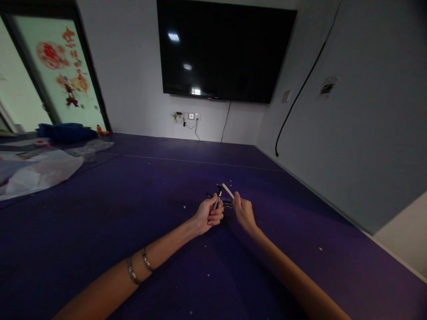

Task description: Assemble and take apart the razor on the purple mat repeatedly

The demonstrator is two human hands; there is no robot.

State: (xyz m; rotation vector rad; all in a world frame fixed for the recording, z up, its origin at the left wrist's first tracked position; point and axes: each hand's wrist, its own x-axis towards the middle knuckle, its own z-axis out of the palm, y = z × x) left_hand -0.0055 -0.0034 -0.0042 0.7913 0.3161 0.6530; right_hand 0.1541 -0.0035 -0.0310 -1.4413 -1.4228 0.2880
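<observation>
My left hand (209,215) is closed around the grey shaft of a slim tool with a dark head (219,191), held tilted upward. My right hand (244,210) grips a thin white stick (228,191) near its lower end. The stick's upper tip meets or nearly meets the tool's dark head; I cannot tell whether they touch. On the purple surface just behind and between my hands lies a small black object (227,204), partly hidden, its kind unclear. Two bracelets circle my left forearm.
Small white bits lie scattered over the purple surface (150,249). Clear plastic bags (46,171) and a dark blue cloth bundle (66,132) are at the left. A black cable (300,91) hangs along the right wall. A television (227,49) hangs on the far wall.
</observation>
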